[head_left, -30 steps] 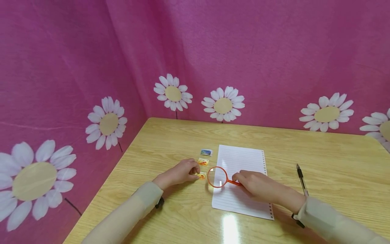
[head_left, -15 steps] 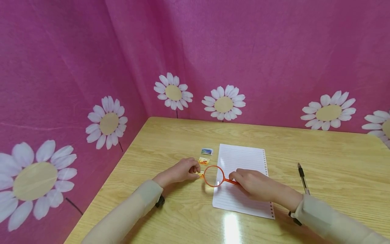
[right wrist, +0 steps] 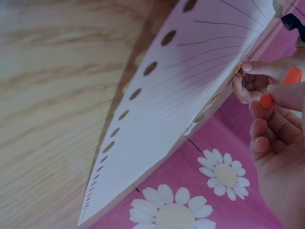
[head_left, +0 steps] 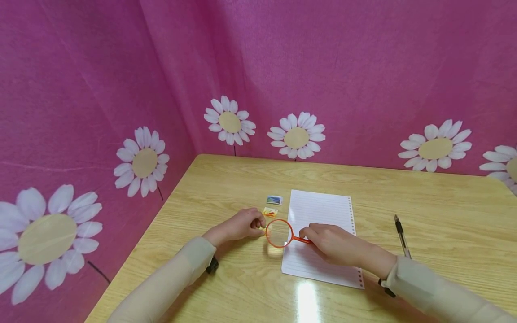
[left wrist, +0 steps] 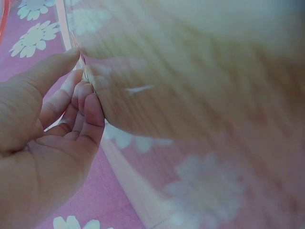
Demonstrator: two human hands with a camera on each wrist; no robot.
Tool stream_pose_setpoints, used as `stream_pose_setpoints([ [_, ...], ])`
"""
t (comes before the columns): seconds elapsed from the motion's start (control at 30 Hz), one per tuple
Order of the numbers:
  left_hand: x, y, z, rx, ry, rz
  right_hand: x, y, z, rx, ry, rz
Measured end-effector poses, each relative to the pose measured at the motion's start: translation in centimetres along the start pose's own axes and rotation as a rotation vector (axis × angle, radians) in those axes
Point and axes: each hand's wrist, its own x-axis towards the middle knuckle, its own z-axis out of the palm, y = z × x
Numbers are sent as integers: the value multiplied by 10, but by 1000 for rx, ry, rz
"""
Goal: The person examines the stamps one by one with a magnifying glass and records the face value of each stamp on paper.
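Observation:
My left hand [head_left: 240,225] is on the table with its thumb and fingertips at a small yellow-orange postage stamp [head_left: 262,228], pinching it by its left side. Two more stamps lie farther back in a column: a yellow one with red [head_left: 270,212] and a blue-green one [head_left: 274,200]. My right hand [head_left: 337,242] grips the handle of an orange-rimmed magnifying glass [head_left: 292,236] between thumb and fingers. The lens is raised above the table and overlaps the nearest stamp's right side. In the right wrist view the orange handle's end [right wrist: 266,101] shows between thumb and fingertips.
Under the right hand lies a white lined sheet [head_left: 319,211] with punched holes along its right edge. To its right is a black-tipped clear pen [head_left: 401,235]. A pink cloth with daisies [head_left: 355,80] hangs behind and left of the wooden table [head_left: 226,179].
My right hand has shifted a little left, carrying the magnifying glass off the sheet's left edge and over the nearest stamp. The left hand has stayed in place.

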Motion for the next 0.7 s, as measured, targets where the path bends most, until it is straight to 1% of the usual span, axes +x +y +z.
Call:
stream_pose_setpoints([
  [0.17, 0, 0, 1, -21, -5, -21, 2, -1, 0, -7, 0, -1],
  [0.37, 0, 1, 0, -42, -4, -26, 5, -2, -1, -14, -20, 5],
  [0.7, 0, 1, -1, -47, -7, -28, 6, -3, -1, -24, -26, 10],
])
